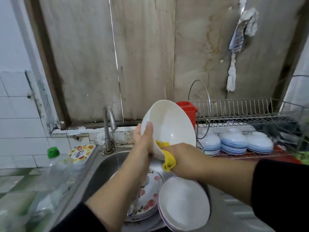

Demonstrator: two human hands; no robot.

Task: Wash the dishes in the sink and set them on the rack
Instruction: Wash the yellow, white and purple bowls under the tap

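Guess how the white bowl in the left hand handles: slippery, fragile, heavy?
Probably slippery: the white bowl looks glossy and the tap is running. Likely rigid and breakable; it looks like glazed ceramic, though melamine is possible. Seemingly not heavy: the left hand holds it tilted by the rim alone while the right hand presses a yellow cloth against it.

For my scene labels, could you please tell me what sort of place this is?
Most likely a modest home kitchen's washing-up corner: a steel sink with a running tap, a wire dish rack holding upturned bowls, and a left hand holding a white bowl being scrubbed.
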